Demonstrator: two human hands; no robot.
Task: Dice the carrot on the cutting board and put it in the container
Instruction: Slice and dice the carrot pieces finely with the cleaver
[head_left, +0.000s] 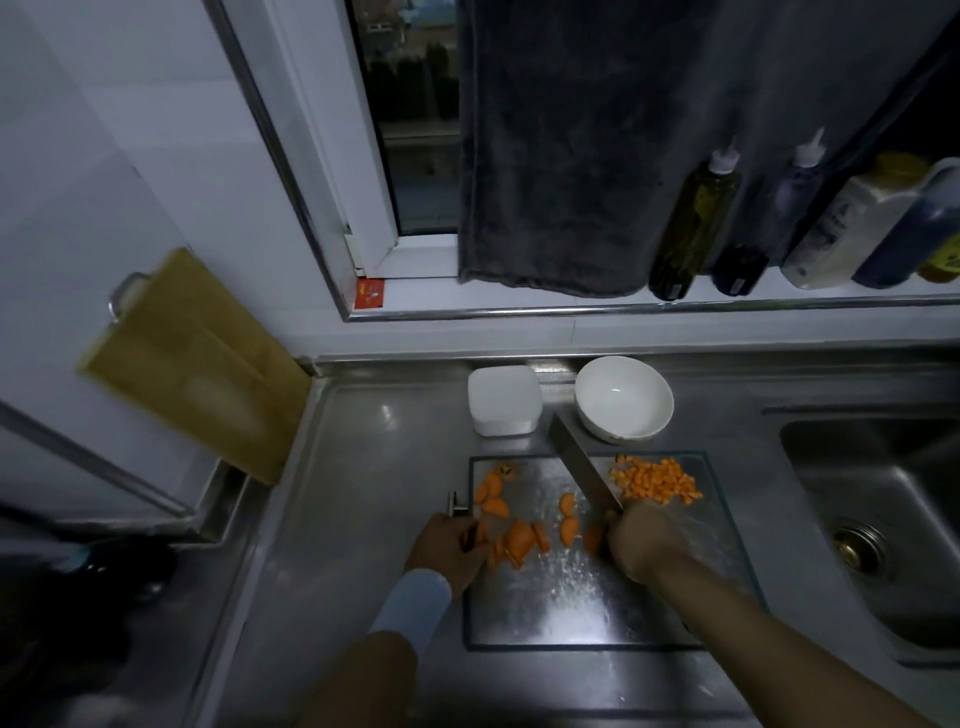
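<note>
mostly carrot (521, 540) half-moon slices | small orange dice (655, 480) heaped far-right

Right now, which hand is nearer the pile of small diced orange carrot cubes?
The right hand, gripping the knife, sits just below the pile of small diced orange carrot cubes. The left hand is farther, across the board by the uncut slices.

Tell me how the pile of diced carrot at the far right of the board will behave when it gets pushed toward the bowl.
The diced carrot pile is loose small cubes, so it will probably scatter rather than move as one mass. The cutting board looks smooth and wet, so the cubes should slide easily, though a few may stick. Cubes near the board's far edge could spill onto the steel counter short of the white bowl.
</note>
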